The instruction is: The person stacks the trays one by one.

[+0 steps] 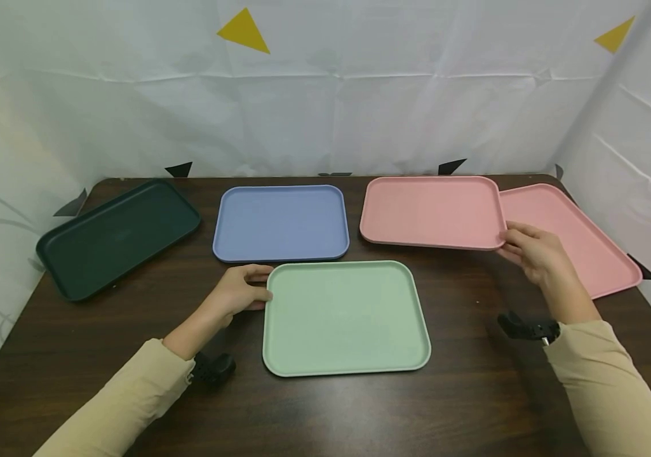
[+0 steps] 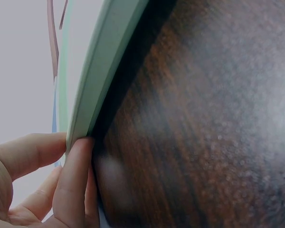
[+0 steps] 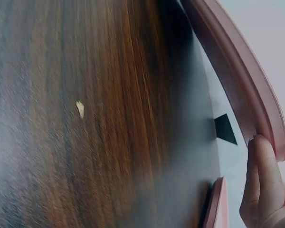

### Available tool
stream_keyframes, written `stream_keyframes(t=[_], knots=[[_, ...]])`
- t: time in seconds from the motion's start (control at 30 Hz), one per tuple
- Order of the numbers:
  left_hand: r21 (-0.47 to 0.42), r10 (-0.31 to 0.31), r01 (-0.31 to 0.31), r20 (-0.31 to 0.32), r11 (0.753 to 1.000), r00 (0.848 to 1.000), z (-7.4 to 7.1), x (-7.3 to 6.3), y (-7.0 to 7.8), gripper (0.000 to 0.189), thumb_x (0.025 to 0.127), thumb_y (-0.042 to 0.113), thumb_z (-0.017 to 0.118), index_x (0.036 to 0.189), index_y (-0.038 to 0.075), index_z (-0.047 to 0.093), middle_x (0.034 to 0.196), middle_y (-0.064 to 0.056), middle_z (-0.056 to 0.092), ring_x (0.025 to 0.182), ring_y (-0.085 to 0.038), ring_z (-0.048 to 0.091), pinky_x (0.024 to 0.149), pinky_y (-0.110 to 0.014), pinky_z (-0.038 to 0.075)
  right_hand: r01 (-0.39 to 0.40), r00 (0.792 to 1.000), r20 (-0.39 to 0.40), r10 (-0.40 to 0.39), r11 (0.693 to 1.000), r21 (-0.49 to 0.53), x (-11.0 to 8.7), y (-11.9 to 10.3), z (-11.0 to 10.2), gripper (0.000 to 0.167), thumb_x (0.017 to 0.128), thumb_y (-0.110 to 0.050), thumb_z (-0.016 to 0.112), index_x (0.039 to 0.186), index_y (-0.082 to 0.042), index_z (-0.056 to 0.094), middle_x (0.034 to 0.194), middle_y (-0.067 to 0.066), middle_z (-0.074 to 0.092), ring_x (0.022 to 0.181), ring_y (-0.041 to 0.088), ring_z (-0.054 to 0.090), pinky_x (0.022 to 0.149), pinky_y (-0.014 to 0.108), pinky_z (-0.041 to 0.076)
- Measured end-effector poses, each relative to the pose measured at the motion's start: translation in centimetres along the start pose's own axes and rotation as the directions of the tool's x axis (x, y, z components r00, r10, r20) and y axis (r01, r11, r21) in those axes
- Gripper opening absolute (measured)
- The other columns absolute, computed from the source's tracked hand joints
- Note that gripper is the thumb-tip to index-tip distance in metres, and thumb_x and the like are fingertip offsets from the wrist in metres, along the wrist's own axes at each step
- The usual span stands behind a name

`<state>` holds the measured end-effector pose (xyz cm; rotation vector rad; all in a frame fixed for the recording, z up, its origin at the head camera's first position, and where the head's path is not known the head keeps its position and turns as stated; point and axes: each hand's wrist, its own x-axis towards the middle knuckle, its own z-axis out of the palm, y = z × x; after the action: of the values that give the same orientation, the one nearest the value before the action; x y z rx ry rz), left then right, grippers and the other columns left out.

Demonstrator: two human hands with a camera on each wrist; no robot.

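My left hand [image 1: 238, 291] pinches the left rim of a light green tray [image 1: 347, 317] at the front middle. In the left wrist view, thumb and fingers [image 2: 75, 185] hold that rim from both sides, close above the wood. My right hand [image 1: 536, 254] grips the lower right corner of a pink tray [image 1: 434, 212] at the back. Fingers [image 3: 268, 175] lie under that tray in the right wrist view, and its edge is raised off the table. A second pink tray [image 1: 582, 244] lies slanted at the far right, partly hidden behind the right hand and the first pink tray.
A blue tray [image 1: 281, 222] lies at the back, left of the raised pink one. At the far left a dark green tray [image 1: 119, 238] sits at an angle. All are on a dark wooden table [image 1: 325, 412], with white sheeting [image 1: 325, 114] behind and at the sides.
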<state>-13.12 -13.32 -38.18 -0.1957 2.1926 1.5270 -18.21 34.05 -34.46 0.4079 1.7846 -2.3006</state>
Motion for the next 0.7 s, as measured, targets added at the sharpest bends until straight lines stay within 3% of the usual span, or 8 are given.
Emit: stream_keyframes(t=[0.43, 0.7], knots=[[0.003, 0.012, -0.012, 0.001, 1.000, 1.000, 0.1, -0.1, 0.1, 0.050, 0.088, -0.001, 0.061, 0.136, 0.000, 0.049, 0.135, -0.024, 0.050, 0.114, -0.034, 0.059, 0.086, -0.037, 0.059, 0.016, 1.000, 0.010, -0.018, 0.988, 0.151, -1.1, 0.4, 0.2, 0.033, 0.091, 0.009, 0.051, 0.079, -0.012, 0.075, 0.075, 0.002, 0.066, 0.067, 0.011, 0.069, 0.062, 0.022, 0.060], [0.002, 0.009, -0.009, 0.004, 1.000, 1.000, 0.0, 0.0, 0.0, 0.050, 0.088, -0.001, 0.061, 0.136, -0.001, 0.048, 0.135, -0.024, 0.050, 0.114, -0.033, 0.059, 0.086, -0.036, 0.059, 0.046, 0.999, 0.006, -0.048, 0.984, 0.174, -1.4, 0.6, 0.5, 0.033, 0.090, 0.010, 0.052, 0.080, -0.010, 0.075, 0.075, 0.003, 0.067, 0.067, 0.012, 0.070, 0.062, 0.022, 0.060]])
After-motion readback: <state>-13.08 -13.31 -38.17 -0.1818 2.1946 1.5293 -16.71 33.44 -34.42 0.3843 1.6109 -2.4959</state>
